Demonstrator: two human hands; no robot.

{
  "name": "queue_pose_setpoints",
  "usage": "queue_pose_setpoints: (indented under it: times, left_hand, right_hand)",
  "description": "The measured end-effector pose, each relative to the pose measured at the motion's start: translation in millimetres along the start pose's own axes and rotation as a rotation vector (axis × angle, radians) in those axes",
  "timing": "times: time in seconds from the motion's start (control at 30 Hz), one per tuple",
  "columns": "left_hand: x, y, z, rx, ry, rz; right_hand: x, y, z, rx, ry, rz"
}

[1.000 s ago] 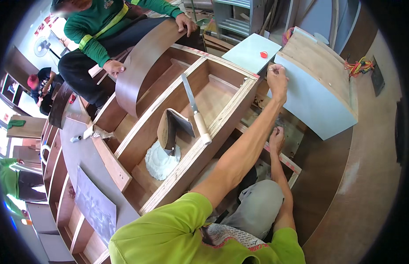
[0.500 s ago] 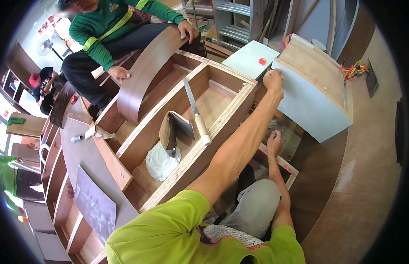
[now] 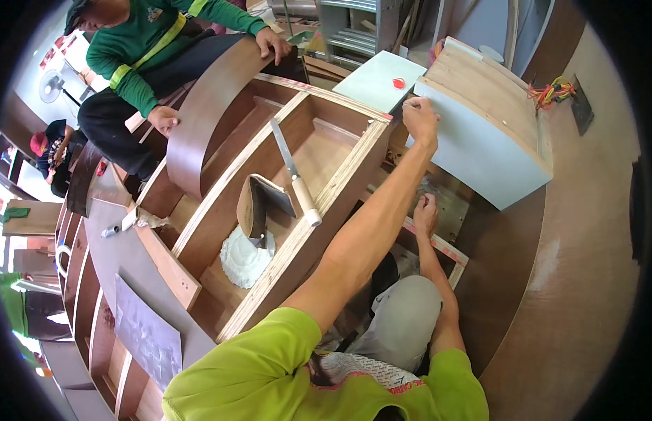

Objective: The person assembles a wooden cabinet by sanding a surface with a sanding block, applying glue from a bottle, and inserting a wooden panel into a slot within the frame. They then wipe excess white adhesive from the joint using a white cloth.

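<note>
My left hand reaches out at the front corner of a curved pale-blue panel, its fingers curled closed. Whatever they may grip is hidden. Lower down, my right hand is also closed, beside a wooden frame edge and over a dim recess; its contents cannot be made out. Left of my left forearm, a saw-like blade with a pale handle lies across an open plywood frame. Near it stands a folded dark sheet, possibly sandpaper, by a patch of white paste.
A red round object sits on a pale-green board. Colourful wires stick out from the curved brown wall. Across the frame, a co-worker in green holds a curved brown panel. A metal ladder stands behind.
The whole view has shifted, so the scene sits a little further up and left. My left hand is slightly lower against the pale-blue panel's corner. My right hand has hardly moved.
</note>
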State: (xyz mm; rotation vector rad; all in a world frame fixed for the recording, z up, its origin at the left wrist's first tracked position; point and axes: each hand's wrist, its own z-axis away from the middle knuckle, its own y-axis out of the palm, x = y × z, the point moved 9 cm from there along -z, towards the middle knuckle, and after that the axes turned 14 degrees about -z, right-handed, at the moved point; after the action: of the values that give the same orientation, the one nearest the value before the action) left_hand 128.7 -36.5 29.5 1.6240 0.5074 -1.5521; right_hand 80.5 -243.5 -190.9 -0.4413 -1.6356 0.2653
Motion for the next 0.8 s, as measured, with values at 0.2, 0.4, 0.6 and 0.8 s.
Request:
queue_pose_setpoints:
  times: [0.2, 0.4, 0.6, 0.8]
  left_hand:
    - [-2, 12, 7, -0.005, -0.053, -0.009]
    - [19, 31, -5, 0.12, -0.297, 0.327]
    - [26, 23, -20, 0.205, -0.312, 0.267]
    - [25, 24, -6, 0.24, -0.226, 0.262]
  right_hand:
    - [0, -5, -4, -0.015, 0.016, 0.058]
    - [14, -7, 0, -0.03, -0.013, 0.047]
    - [18, -1, 4, -0.053, -0.041, 0.019]
    - [11, -8, 1, -0.003, 0.046, -0.003]
